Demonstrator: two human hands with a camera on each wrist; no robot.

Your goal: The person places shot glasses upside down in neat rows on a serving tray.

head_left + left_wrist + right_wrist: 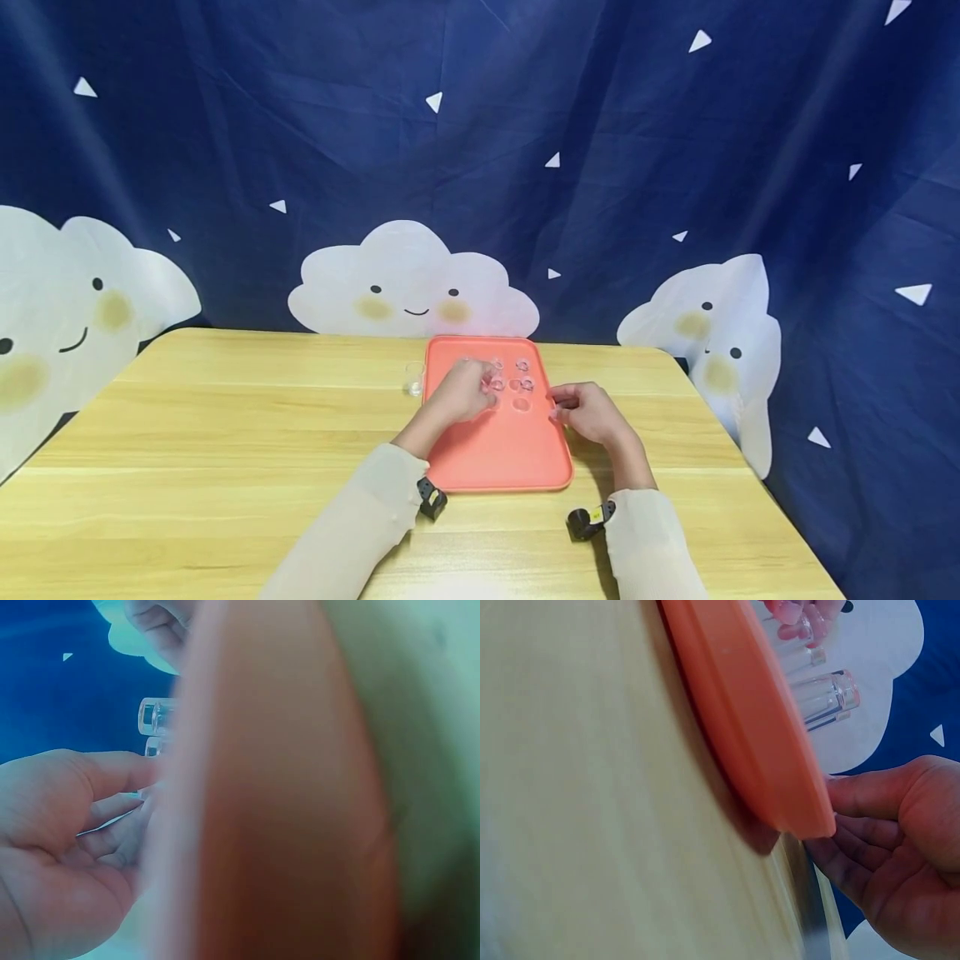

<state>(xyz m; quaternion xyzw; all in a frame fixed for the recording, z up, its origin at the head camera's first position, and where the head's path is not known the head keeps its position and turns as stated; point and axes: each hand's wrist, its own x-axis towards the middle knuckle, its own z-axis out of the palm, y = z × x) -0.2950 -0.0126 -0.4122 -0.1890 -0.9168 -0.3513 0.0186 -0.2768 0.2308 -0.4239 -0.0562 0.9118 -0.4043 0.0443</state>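
Glass cups [521, 385], small and clear, sit bunched in the far half of the coral tray [495, 458] on the wooden table [225, 433]. One more clear cup [413, 379] stands off the tray, just beside its left rim.

Left hand [467, 393] is over the tray at the left of the cluster, fingers curled down at one of the cups. Head view suggests a pinch, but the left wrist view is mostly blurred tray edge, so I cannot tell if it actually has one.

Right hand [588, 412] is at the tray's right rim. Right wrist view shows its fingers [862, 796] bent and touching the rim's corner; nothing held in them. One cup [826, 699] in that view looks ribbed and thick-walled.

Handling, my read:
- light, rigid, no give under a squeeze
- smooth and likely slick; ribs help a bit
- brittle if glass: chips on knocks against its neighbours
- packed close, so little finger room between them

Best hold: thumb and forefinger across the wall near the top, lift straight up. Tray looks like smooth plastic and could slide, so steadying the rim makes sense.
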